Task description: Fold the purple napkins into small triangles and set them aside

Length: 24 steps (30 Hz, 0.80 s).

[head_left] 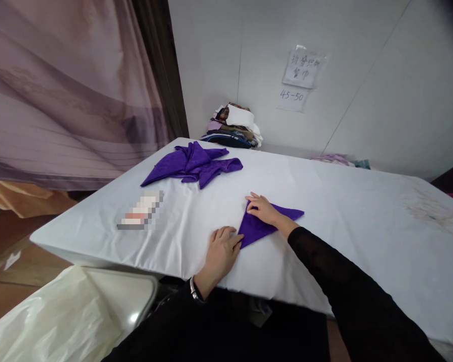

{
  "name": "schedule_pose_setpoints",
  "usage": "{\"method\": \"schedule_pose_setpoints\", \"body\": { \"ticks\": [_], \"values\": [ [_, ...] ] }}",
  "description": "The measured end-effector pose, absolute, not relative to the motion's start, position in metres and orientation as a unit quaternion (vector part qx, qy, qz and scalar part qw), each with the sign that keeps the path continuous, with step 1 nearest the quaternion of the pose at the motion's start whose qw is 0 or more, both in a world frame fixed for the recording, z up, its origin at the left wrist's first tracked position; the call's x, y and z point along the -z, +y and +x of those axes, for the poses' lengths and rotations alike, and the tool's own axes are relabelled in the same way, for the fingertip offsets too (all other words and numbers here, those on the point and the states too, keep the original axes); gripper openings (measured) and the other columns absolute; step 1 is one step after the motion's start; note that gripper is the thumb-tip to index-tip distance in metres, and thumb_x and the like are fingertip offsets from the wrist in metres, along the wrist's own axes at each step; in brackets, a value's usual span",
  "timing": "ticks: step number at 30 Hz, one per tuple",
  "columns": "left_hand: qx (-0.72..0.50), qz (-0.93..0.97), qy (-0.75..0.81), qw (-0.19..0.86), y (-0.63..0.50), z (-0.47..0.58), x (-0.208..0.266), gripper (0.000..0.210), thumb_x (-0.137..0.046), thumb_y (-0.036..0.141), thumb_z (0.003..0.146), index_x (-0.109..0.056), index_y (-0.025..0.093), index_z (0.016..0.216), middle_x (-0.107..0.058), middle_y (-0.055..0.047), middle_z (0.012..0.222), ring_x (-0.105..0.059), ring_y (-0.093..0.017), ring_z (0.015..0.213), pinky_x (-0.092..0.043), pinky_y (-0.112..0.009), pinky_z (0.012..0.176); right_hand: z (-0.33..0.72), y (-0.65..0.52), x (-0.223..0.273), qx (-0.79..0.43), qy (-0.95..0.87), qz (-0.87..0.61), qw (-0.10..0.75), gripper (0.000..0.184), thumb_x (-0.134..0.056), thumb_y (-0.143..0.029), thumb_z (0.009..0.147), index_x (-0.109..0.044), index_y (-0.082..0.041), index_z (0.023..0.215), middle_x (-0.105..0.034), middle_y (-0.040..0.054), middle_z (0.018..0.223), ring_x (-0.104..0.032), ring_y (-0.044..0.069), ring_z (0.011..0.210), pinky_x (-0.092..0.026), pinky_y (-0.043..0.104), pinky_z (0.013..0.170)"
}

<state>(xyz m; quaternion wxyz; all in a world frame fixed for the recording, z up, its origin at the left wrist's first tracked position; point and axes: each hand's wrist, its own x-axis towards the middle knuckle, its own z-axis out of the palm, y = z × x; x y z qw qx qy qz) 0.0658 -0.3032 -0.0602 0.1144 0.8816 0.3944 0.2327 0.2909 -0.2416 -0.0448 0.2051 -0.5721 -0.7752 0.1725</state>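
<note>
A purple cloth napkin (254, 230), folded into a triangle, lies flat on the white-covered table (343, 226) in front of me. My right hand (262, 208) reaches across it. Its thumb and bent fingers come together on the napkin's upper left corner, and the wrist covers part of the cloth. At the lower left corner is my left hand (222, 249), with the fingers spread and lying on the tablecloth, the tips just touching the napkin's edge. A bracelet (194, 289) circles the left wrist.
More purple cloths (196, 165) lie crumpled at the back left. A pixelated flat object (141, 210) rests nearer the left edge. Folded clothes (234, 125) are stacked behind the table by the wall. A white chair (136, 286) with a pale plastic cover (56, 317) stands front left.
</note>
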Motion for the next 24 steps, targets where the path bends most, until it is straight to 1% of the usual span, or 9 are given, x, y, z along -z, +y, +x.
{"method": "schedule_pose_setpoints", "body": {
  "ticks": [2,4,9,12,17,20,24],
  "values": [
    [-0.234,0.882,0.394,0.115,-0.303,0.066,0.061,0.029,-0.053,0.02,0.084,-0.063,0.033,0.108,-0.057,-0.004,0.112,-0.047,-0.022,0.108,-0.033,-0.043,0.095,0.295,-0.245,0.042,-0.17,-0.785,-0.559,0.208,0.011,-0.056,-0.019,0.08,-0.065,-0.023,0.085,-0.048,0.0061,0.135,-0.023,0.023,0.136,-0.017,0.053,0.106],
    [-0.234,0.882,0.393,0.114,-0.303,0.066,0.061,0.03,-0.052,0.02,0.084,-0.063,0.033,0.108,-0.057,-0.004,0.112,-0.047,-0.022,0.108,-0.032,-0.043,0.096,0.297,-0.25,0.041,-0.17,-0.804,-0.538,0.188,0.015,-0.057,-0.018,0.079,-0.066,-0.024,0.089,-0.047,0.005,0.136,-0.022,0.023,0.136,-0.018,0.052,0.106],
    [-0.236,0.883,0.391,0.112,-0.302,0.066,0.062,0.029,-0.051,0.02,0.085,-0.062,0.032,0.109,-0.057,-0.004,0.111,-0.047,-0.022,0.107,-0.033,-0.043,0.095,0.291,-0.254,0.041,-0.16,-0.829,-0.519,0.13,0.021,-0.057,-0.015,0.079,-0.067,-0.027,0.093,-0.046,0.0025,0.137,-0.02,0.023,0.137,-0.015,0.053,0.108],
    [-0.235,0.883,0.39,0.114,-0.303,0.066,0.061,0.028,-0.052,0.02,0.085,-0.063,0.032,0.108,-0.057,-0.004,0.111,-0.047,-0.022,0.108,-0.033,-0.042,0.095,0.287,-0.25,0.039,-0.141,-0.84,-0.513,0.11,0.02,-0.057,-0.014,0.079,-0.067,-0.026,0.091,-0.045,0.0022,0.138,-0.02,0.022,0.137,-0.015,0.052,0.108],
    [-0.245,0.881,0.389,0.111,-0.303,0.066,0.063,0.029,-0.052,0.02,0.084,-0.063,0.033,0.107,-0.057,-0.004,0.111,-0.048,-0.022,0.107,-0.034,-0.042,0.094,0.283,-0.245,0.031,-0.116,-0.861,-0.49,0.069,0.015,-0.055,-0.014,0.08,-0.066,-0.023,0.08,-0.046,0.0028,0.137,-0.02,0.023,0.137,-0.015,0.052,0.108],
    [-0.245,0.881,0.389,0.112,-0.303,0.066,0.064,0.029,-0.052,0.02,0.084,-0.063,0.033,0.107,-0.057,-0.004,0.111,-0.048,-0.022,0.107,-0.033,-0.042,0.095,0.281,-0.247,0.028,-0.103,-0.874,-0.471,0.061,0.018,-0.051,-0.012,0.081,-0.065,-0.022,0.078,-0.048,0.0033,0.136,-0.022,0.023,0.136,-0.016,0.052,0.107],
    [-0.247,0.88,0.389,0.115,-0.303,0.066,0.064,0.029,-0.052,0.02,0.084,-0.063,0.033,0.107,-0.057,-0.003,0.111,-0.048,-0.022,0.108,-0.033,-0.042,0.095,0.279,-0.251,0.029,-0.08,-0.887,-0.45,0.069,0.024,-0.043,-0.007,0.083,-0.064,-0.02,0.081,-0.048,0.0064,0.135,-0.022,0.022,0.136,-0.018,0.05,0.107]
  ]
}}
